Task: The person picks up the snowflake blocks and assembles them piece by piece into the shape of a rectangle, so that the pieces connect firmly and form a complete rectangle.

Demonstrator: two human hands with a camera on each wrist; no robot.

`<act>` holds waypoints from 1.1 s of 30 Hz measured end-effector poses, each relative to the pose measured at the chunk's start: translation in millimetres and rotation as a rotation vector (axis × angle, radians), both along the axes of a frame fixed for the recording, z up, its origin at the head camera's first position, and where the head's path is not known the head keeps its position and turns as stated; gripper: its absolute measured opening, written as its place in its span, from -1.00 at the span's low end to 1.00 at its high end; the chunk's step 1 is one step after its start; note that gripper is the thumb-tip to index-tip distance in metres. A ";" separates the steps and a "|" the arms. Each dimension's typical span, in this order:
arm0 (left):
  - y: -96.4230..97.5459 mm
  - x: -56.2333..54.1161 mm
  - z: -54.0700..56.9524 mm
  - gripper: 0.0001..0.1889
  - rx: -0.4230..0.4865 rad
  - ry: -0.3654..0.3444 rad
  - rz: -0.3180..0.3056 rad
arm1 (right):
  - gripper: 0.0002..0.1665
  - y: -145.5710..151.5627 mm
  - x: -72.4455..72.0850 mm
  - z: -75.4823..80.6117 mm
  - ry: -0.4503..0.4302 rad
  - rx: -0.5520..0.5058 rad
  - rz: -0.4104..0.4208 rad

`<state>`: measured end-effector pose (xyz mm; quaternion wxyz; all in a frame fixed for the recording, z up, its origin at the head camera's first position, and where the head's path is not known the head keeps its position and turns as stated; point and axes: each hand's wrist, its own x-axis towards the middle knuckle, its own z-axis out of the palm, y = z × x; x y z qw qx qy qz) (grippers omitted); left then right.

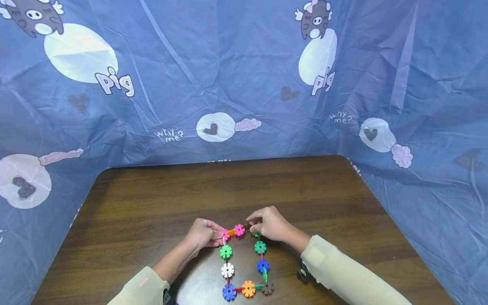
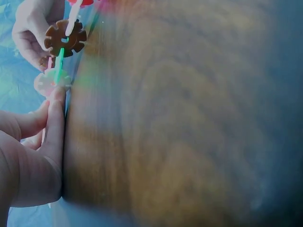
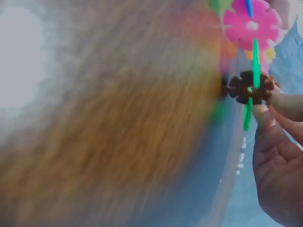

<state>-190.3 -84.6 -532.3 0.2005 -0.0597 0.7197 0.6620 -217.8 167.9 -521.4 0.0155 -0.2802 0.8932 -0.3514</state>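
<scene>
A loop of slotted plastic snowflake discs lies on the table, some flat and some edge-on. At its far left corner my left hand (image 1: pixel 206 233) pinches a pink disc (image 1: pixel 225 234) between thumb and fingers. My right hand (image 1: pixel 270 223) grips the far right corner, its fingers partly hiding a brown disc and a green disc. In the right wrist view, thumb and fingertips hold the brown disc (image 3: pixel 251 88), with a green disc (image 3: pixel 246 116) edge-on in it. Between the hands sit an edge-on orange disc (image 1: pixel 231 232) and another pink disc (image 1: pixel 239 230).
The loop's near side has a blue disc (image 1: pixel 229 292), an orange disc (image 1: pixel 248 288) and a dark brown disc (image 1: pixel 267 288). A brown wooden table (image 1: pixel 152 195) lies beneath. Blue printed cloth (image 1: pixel 244 76) hangs behind and at both sides.
</scene>
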 end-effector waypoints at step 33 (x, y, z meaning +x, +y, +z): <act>0.1 1.7 -0.4 -0.85 -0.026 0.021 0.017 | -0.82 20.0 6.6 -10.3 -0.627 -0.354 -0.255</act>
